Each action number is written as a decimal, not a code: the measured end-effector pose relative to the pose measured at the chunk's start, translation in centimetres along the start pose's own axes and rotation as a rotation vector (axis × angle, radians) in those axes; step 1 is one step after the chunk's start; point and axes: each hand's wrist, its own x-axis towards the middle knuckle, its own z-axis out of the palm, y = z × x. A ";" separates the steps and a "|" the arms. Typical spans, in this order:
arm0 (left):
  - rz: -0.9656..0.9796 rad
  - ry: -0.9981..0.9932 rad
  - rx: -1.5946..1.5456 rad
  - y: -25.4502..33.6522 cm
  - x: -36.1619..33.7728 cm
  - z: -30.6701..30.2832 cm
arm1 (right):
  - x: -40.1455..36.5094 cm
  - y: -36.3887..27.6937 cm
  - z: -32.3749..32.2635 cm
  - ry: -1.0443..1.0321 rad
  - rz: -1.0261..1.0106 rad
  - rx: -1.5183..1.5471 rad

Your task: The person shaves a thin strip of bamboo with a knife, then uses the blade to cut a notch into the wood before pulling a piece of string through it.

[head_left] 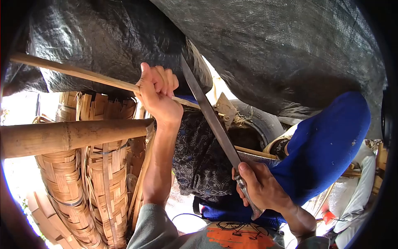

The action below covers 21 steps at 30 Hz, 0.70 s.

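Note:
My left hand [159,93] is raised with its fingers curled around a long, narrow bamboo strip [78,74]. The strip runs from the upper left through the fist, and a short end comes out on the right, behind the blade. Closed around a handle, my right hand [261,186] grips a machete [213,122]. Its long dark blade slants up and left, with the tip near the black sheeting, just right of my left hand. A dark patterned cloth [203,159] drapes below the blade, over my lap.
Black plastic sheeting [282,45] hangs low overhead. A thick bamboo pole [74,136] crosses at the left, in front of tall woven bamboo baskets [105,186]. Past the cloth lies a tyre [265,120]. My blue-trousered knee [331,137] is bent at the right.

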 end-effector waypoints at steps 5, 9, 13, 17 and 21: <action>0.068 -0.036 0.050 -0.1 -0.8 1.1 | -0.7 -1.2 -0.3 0.008 -0.049 -0.040; 0.190 -0.040 0.226 -0.6 -0.9 1.3 | -1.5 -2.7 -0.4 0.115 -0.161 -0.016; 0.361 -0.033 0.436 -0.3 0.2 1.6 | -1.3 -1.5 -0.3 0.165 -0.139 -0.027; 0.326 -0.266 0.525 3.1 1.5 0.3 | -1.2 -1.3 -0.5 0.107 -0.120 -0.043; 0.478 -0.368 0.367 6.4 4.5 1.3 | -0.8 -1.5 -0.2 0.054 -0.089 -0.035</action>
